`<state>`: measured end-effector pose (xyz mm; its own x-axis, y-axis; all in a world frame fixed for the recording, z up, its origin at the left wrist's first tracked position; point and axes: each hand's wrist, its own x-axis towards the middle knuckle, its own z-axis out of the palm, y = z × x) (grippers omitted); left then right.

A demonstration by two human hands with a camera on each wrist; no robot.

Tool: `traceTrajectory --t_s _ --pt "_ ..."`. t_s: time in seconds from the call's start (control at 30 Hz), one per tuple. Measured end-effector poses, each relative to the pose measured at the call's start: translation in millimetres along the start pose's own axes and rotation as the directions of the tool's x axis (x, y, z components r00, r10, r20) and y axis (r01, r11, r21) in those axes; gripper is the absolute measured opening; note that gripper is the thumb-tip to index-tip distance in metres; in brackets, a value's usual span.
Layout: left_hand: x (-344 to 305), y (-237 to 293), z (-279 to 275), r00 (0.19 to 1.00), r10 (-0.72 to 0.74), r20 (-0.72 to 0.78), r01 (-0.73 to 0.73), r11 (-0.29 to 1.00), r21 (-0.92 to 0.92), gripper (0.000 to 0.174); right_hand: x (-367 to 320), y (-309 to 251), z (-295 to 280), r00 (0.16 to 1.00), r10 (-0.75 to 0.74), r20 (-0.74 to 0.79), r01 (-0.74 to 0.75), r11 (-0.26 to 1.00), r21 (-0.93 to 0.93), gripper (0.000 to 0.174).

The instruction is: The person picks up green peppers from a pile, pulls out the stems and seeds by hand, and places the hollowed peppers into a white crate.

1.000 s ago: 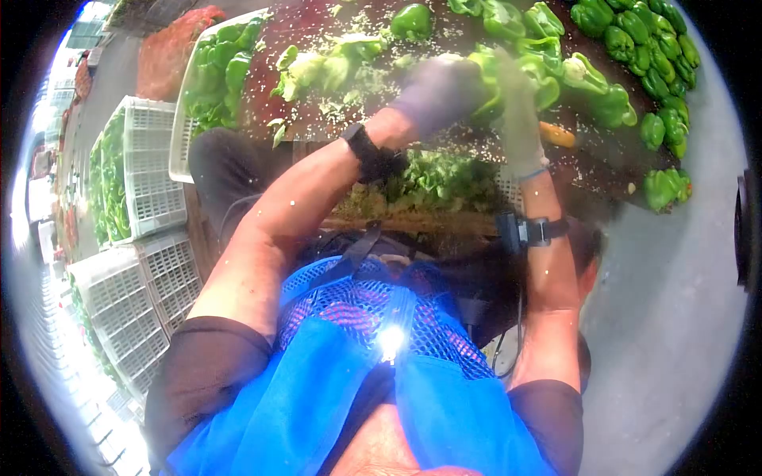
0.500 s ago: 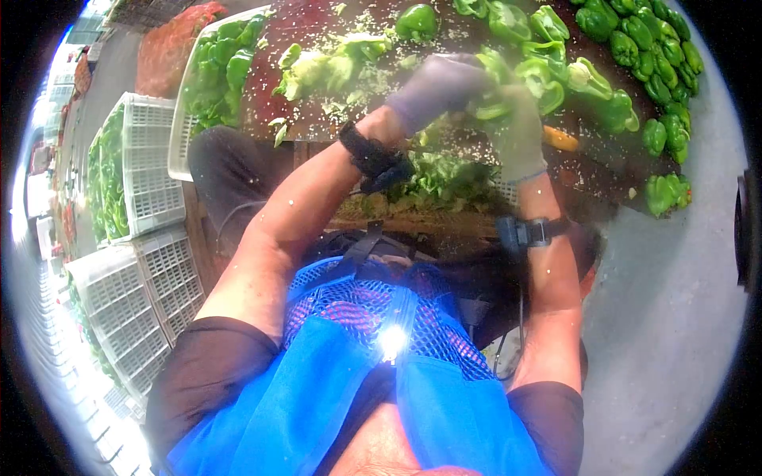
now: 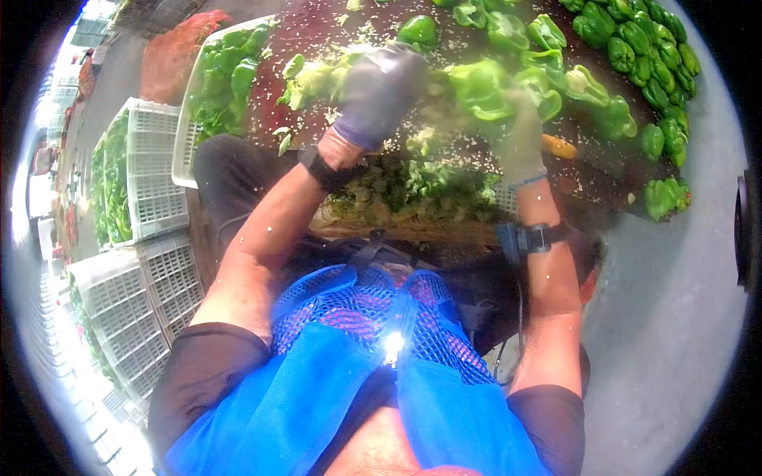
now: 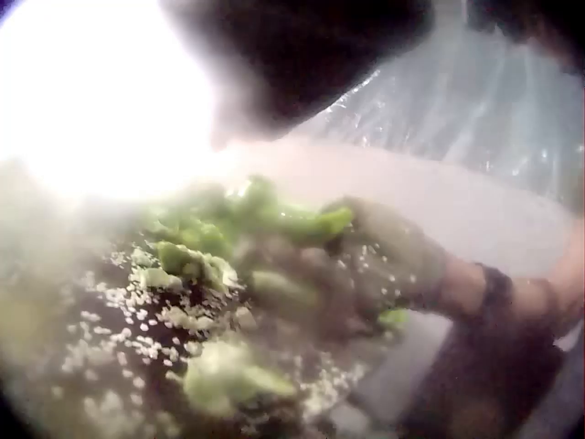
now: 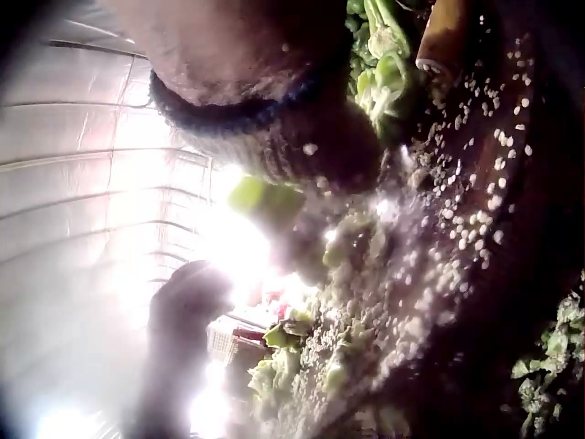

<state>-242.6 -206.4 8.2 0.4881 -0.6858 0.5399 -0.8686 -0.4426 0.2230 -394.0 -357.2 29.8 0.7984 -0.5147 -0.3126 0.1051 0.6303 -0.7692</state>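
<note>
The dark surface [image 3: 603,170] is strewn with seeds and peppers. A heap of green trimmings [image 3: 413,190] lies at its near edge. Over its middle, the right hand [image 3: 520,131] keeps its grip clamped on a green pepper [image 3: 476,86]. The left hand [image 3: 379,87], further left, is too blurred to tell its grip.

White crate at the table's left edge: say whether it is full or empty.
Not empty: green peppers lie heaped inside the white crate. How deep the pile goes cannot be told.

Whole heap of peppers [image 3: 635,47] along the far right edge of the table [image 3: 587,170], seeds [image 3: 464,151] scattered mid-table — crate [image 3: 184,135] against the left edge, scraps [image 3: 413,190] below the near edge.
</note>
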Motion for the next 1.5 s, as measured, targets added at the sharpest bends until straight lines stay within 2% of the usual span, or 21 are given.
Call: traceTrajectory --t_s 0.03,0.1,0.2,0.3,0.4,0.53,0.63,0.67,0.73,0.87,0.93,1.03,1.07,1.17,1.2,1.3,1.33,1.4,1.47,1.5 --pt "0.2 5.9 3.9 0.997 0.056 0.057 -0.056 0.998 0.002 0.012 2.4 2.3 -1.5 1.000 -0.001 -0.005 0.001 1.000 0.007 0.038" --pt "-1.3 26.9 -3.4 0.988 0.099 0.123 -0.088 0.992 -0.089 0.016 7.9 7.0 -5.6 1.000 -0.011 -0.027 0.011 1.000 0.007 0.039" --pt "7.6 39.4 0.2 0.982 0.186 -0.027 -0.188 0.977 -0.101 0.022 9.3 7.6 -8.5 1.000 -0.012 -0.018 0.012 0.999 -0.039 0.045" --pt "18.1 40.0 13.0 0.987 0.103 0.127 -0.100 0.995 -0.028 0.030 14.4 9.5 -15.0 0.999 -0.039 -0.012 0.039 0.997 -0.066 0.045" --pt "25.8 43.2 21.1 0.988 0.035 0.150 -0.014 0.990 -0.140 0.031 15.5 10.2 -19.2 0.996 -0.065 -0.065 0.060 0.995 -0.076 0.043" --pt "32.1 39.7 40.3 0.994 0.045 0.099 -0.028 0.987 -0.159 0.031 10.8 3.4 -12.7 0.981 -0.070 -0.180 0.055 0.995 -0.088 0.042" --pt "32.9 40.3 40.1 0.995 0.016 0.095 0.005 0.977 -0.215 0.036 16.7 4.5 -16.6 0.978 -0.058 -0.201 0.046 0.997 -0.065 0.045" --pt "33.1 41.5 37.6 0.992 -0.015 0.126 0.049 0.959 -0.279 0.038 17.3 5.3 -18.1 0.982 -0.043 -0.182 0.035 0.998 -0.044 0.045" --pt "34.1 41.7 35.1 0.981 -0.041 0.188 0.094 0.955 -0.282 0.042 18.1 6.4 -22.0 0.989 -0.013 -0.145 0.013 1.000 -0.001 0.047" --pt "34.6 38.5 50.6 0.955 -0.038 0.295 0.067 0.994 -0.087 0.047 18.9 9.5 -26.6 0.995 -0.075 -0.067 0.058 0.972 -0.230 0.052" --pt "37.0 42.2 42.0 0.937 -0.030 0.349 0.058 0.996 -0.072 0.044 19.4 13.8 -28.6 0.992 -0.121 -0.035 0.105 0.947 -0.304 0.053" --pt "41.2 43.6 39.3 0.916 0.016 0.402 -0.011 1.000 -0.016 0.040 27.0 27.7 -38.7 0.988 -0.154 -0.005 0.140 0.913 -0.382 0.052" --pt "42.0 43.9 37.0 0.912 0.081 0.402 -0.081 0.997 -0.017 0.038 28.4 29.4 -40.2 0.988 -0.153 0.005 0.143 0.908 -0.393 0.052" --pt "38.3 29.2 48.2 0.920 0.244 0.308 -0.230 0.970 -0.080 0.039 27.8 27.5 -38.1 0.994 -0.111 0.005 0.106 0.929 -0.354 0.053" --pt "40.9 29.6 50.5 0.914 0.283 0.292 -0.303 0.953 0.024 0.033 25.2 24.9 -34.8 0.995 -0.101 -0.004 0.093 0.936 -0.340 0.054" --pt "45.6 23.9 48.9 0.900 0.371 0.228 -0.382 0.924 0.004 0.022 17.2 17.5 -23.1 0.998 -0.060 -0.023 0.051 0.960 -0.276 0.055" --pt "47.7 24.8 48.0 0.898 0.395 0.192 -0.406 0.914 0.020 0.013 16.1 16.7 -21.2 0.999 -0.045 -0.027 0.037 0.967 -0.250 0.055" --pt "50.9 25.8 45.6 0.887 0.383 0.257 -0.410 0.910 0.057 0.010 21.3 28.4 -29.9 0.941 -0.311 0.132 0.335 0.815 -0.472 0.054" --pt "49.7 22.6 47.6 0.878 0.377 0.294 -0.412 0.908 0.069 0.009 24.2 36.3 -36.2 0.874 -0.422 0.241 0.477 0.649 -0.593 0.053" --pt "48.4 18.9 49.8 0.876 0.378 0.300 -0.413 0.909 0.061 0.009 24.3 37.7 -36.5 0.870 -0.426 0.249 0.480 0.608 -0.633 0.052"
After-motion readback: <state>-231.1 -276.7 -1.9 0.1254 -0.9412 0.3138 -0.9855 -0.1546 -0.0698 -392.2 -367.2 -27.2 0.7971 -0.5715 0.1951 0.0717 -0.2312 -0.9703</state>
